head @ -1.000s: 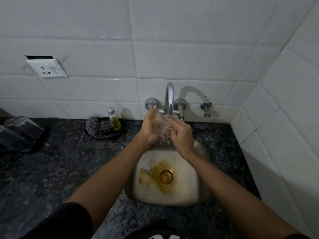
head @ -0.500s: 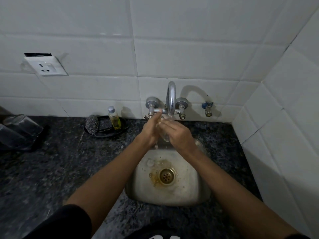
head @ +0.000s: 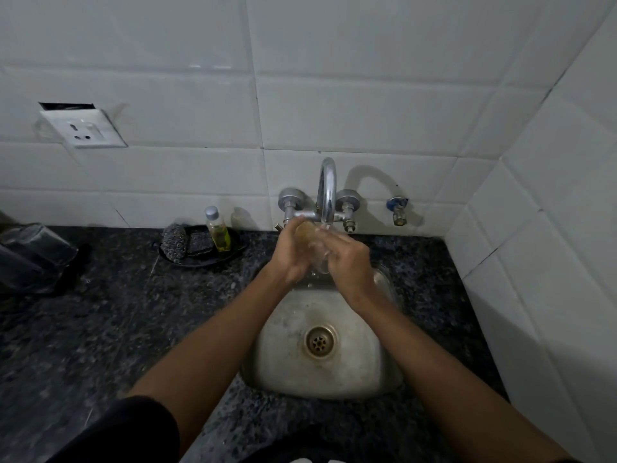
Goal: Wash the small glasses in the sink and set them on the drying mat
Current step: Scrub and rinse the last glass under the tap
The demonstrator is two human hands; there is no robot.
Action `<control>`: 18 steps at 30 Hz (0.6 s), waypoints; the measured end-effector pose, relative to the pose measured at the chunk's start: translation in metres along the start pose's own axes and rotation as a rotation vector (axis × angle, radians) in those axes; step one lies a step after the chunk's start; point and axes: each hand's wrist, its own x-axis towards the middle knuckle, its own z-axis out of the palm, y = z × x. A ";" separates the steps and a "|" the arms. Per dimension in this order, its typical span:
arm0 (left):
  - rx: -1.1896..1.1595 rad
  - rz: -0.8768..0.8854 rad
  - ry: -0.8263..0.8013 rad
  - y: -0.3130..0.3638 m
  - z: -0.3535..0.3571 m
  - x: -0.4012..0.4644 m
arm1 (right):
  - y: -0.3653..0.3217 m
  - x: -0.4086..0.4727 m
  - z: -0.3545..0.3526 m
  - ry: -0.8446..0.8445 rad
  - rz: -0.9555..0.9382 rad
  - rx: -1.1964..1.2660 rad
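While my left hand (head: 291, 253) grips the small glass (head: 314, 243) under the tap (head: 327, 192), above the sink (head: 354, 369), my right hand (head: 349, 259) curls its fingers (head: 329, 238) round it too. I'd turn it slowly under the stream, gripping firmly. Since a second ago, the brown water in the basin has drained away.

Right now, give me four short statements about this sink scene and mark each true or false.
1. Both hands, left hand and right hand, hold a small glass under the faucet. True.
2. A plate lies in the sink. False: nothing lies in its basin.
3. The oil bottle stands left of the faucet. True.
4. The scrubber lies in the sink. False: it sits in a black dish on the counter.
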 end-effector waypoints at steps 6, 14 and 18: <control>0.079 -0.042 -0.052 0.007 0.005 -0.002 | 0.009 -0.007 -0.004 -0.101 -0.297 -0.136; 0.080 -0.049 -0.069 0.010 0.011 -0.006 | 0.002 -0.001 -0.003 -0.075 -0.325 -0.168; -0.006 -0.005 -0.066 0.011 0.006 -0.005 | -0.006 0.006 -0.004 0.025 0.073 -0.012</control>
